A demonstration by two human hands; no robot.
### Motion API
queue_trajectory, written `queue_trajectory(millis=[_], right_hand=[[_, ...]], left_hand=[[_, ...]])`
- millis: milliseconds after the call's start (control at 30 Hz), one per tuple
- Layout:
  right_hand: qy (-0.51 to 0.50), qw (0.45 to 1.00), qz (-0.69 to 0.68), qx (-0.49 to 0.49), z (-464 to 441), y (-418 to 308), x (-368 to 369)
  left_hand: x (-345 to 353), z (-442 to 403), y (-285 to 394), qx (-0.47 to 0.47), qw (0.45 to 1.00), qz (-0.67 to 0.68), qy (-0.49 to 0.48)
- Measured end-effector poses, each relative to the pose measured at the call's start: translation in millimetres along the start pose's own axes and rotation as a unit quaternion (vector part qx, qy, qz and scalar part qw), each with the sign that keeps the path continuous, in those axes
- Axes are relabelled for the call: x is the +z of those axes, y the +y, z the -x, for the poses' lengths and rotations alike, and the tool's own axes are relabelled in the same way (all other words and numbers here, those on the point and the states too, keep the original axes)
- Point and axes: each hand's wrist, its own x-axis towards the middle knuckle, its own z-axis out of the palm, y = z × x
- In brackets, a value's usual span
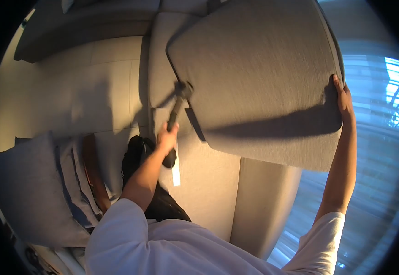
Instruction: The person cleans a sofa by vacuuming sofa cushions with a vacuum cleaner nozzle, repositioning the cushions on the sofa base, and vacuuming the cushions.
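A large grey sofa cushion [263, 78] is tilted up above the beige sofa seat [208, 183]. My right hand [343, 98] grips its right edge, thumb on the broad face and the other fingers hidden behind. In my left hand [166, 139], the fingers are wrapped round a dark handheld tool [177, 110] with a long round body and a wider head. That head is at the cushion's left edge, near a dark slit; whether it touches is unclear. The tool's head is blurred, so its exact kind cannot be made out.
Grey pillows [30, 188] are piled at the lower left. Pale tiled floor [85, 87] lies beside the sofa, with another dark grey sofa [85, 27] beyond. A sofa armrest [266, 201] and a window with blinds [364, 183] are at the right.
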Motion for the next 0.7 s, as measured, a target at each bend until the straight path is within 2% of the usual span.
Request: queue_trajectory(millis=[67, 133, 200, 233, 267, 300, 333, 367, 400, 433, 467, 533, 600, 700], right_hand=[[-0.009, 1.000, -0.011, -0.009, 4, 7, 8], [0.028, 1.000, -0.012, -0.003, -1, 8, 11], [0.042, 0.999, 0.015, 0.024, -5, 13, 10], [0.048, 0.997, 0.033, 0.044, -5, 15, 10], [0.055, 0.995, 0.051, 0.065, -6, 17, 10], [0.064, 0.993, 0.068, 0.074, -6, 19, 8], [0.069, 0.992, 0.066, 0.079, -8, 18, 7], [0.073, 0.993, 0.055, 0.074, 9, 17, 5], [0.078, 0.993, 0.046, 0.073, 23, 19, 4], [0.065, 0.996, 0.022, 0.063, 27, 5, 4], [0.054, 0.997, 0.000, 0.056, 33, -8, 3], [0.112, 0.990, 0.055, 0.066, 8, 10, 11], [0.079, 0.992, 0.068, 0.067, 8, 7, 11], [0.051, 0.996, 0.037, 0.070, -6, 14, 16]], left_hand=[[-1, -45, 35, 0.049, 0.989, 0.137, -0.013], [9, -87, 70, 0.035, 0.985, 0.170, -0.015], [33, -63, 76, 0.015, 0.995, 0.103, 0.005], [50, -50, 58, 0.009, 0.996, 0.083, 0.027], [60, -27, 41, -0.005, 0.999, 0.049, 0.017], [57, -13, 13, 0.014, 0.999, -0.018, -0.033], [48, 21, 21, -0.011, 0.996, -0.066, -0.055], [47, 31, -12, 0.032, 0.989, -0.142, -0.040], [40, 59, -14, 0.104, 0.974, -0.201, -0.025], [25, 92, 23, 0.097, 0.969, -0.222, -0.048], [19, 111, 41, 0.133, 0.966, -0.213, -0.054], [25, 137, 87, 0.296, 0.936, -0.189, -0.021], [39, 142, 147, 0.479, 0.866, -0.143, -0.010], [68, 158, 238, 0.537, 0.822, -0.183, -0.037]])
